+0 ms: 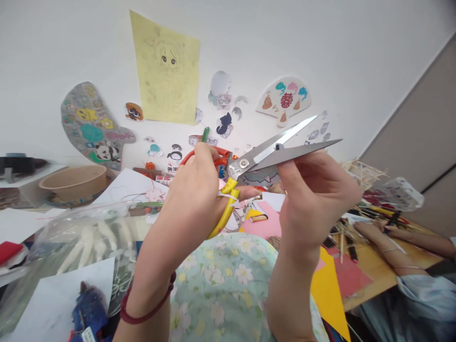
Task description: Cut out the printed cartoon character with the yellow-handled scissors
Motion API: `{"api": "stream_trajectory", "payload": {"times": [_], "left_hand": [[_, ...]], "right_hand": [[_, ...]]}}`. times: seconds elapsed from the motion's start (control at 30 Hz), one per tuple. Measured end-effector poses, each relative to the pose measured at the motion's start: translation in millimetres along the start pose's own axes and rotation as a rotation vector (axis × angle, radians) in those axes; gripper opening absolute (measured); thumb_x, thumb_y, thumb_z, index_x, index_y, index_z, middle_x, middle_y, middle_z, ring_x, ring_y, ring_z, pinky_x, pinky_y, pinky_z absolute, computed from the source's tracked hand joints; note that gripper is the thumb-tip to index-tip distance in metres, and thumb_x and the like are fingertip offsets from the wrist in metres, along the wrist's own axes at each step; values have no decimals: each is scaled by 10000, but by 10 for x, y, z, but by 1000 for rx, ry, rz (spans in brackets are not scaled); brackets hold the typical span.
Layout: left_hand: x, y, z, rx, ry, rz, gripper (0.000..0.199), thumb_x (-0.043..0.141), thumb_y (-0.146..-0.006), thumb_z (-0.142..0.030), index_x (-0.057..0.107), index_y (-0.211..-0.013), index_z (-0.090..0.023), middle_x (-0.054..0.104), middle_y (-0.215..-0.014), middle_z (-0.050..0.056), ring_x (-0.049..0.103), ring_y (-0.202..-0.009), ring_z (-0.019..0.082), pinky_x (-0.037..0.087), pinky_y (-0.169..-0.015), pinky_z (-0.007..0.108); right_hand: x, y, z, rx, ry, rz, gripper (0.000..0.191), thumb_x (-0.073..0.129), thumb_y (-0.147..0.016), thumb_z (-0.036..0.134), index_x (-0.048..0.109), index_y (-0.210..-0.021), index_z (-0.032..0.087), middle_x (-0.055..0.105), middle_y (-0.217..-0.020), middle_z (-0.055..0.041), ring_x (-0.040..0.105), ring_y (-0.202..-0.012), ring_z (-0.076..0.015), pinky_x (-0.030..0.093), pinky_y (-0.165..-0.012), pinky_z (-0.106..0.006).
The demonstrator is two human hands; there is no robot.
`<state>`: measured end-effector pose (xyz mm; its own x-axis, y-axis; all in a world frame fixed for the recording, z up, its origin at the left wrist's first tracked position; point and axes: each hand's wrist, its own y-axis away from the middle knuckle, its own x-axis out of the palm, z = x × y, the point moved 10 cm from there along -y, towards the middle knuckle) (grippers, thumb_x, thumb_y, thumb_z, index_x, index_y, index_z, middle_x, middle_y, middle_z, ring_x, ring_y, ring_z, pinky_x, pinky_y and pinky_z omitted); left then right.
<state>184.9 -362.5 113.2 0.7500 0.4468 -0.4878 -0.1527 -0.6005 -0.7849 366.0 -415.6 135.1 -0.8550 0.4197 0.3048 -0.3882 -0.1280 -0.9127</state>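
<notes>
Large scissors (244, 164) with one red and one yellow handle are raised in front of the wall, blades spread and pointing right. My left hand (199, 190) is wrapped round the handles, with a thin green item (205, 134) sticking up behind its knuckles. At the lower blade is my right hand (309, 190), its thumb and fingers pinched together beside the metal. A small dark piece (279, 147) sits between the two blades; what it is cannot be made out. Whether my right fingertips also hold something is hidden.
Pink paper (265, 223) and craft scraps lie behind my hands. A brown bowl (74, 183) stands at the left, near a clear plastic bag (46, 256). Yellow paper (326, 289) lies at the right. Another person's hands (374, 232) rest on the wooden table (420, 256).
</notes>
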Motion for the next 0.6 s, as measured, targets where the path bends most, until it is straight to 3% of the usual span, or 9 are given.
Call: {"api": "stream_trajectory", "payload": {"times": [0.23,0.37,0.6], "left_hand": [[-22,-8,-62,11,-29,20,472,701,-829,-515,393,-1008,-205,590,-882,30,566,-735,167,397,-607,296],[-5,-23,-21,-18,-35,31,468,679,-844,-534,418,-1045,-202,598,-852,30,589,-727,179,395,-594,294],[1,-24,40,-27,-107,6,500,740,-797,-481,451,-1096,-202,595,-789,4,600,-683,170,395,-559,273]], "right_hand": [[-48,18,188,-137,180,-84,167,753,-782,130,671,-668,220,490,-563,54,470,-540,-94,400,-526,-288],[-47,34,66,-31,101,-65,79,754,-781,145,732,-746,213,612,-601,49,524,-505,-89,409,-470,-274],[61,39,-93,158,-13,88,31,735,-807,184,743,-790,209,645,-592,61,529,-455,-63,422,-397,-220]]}}
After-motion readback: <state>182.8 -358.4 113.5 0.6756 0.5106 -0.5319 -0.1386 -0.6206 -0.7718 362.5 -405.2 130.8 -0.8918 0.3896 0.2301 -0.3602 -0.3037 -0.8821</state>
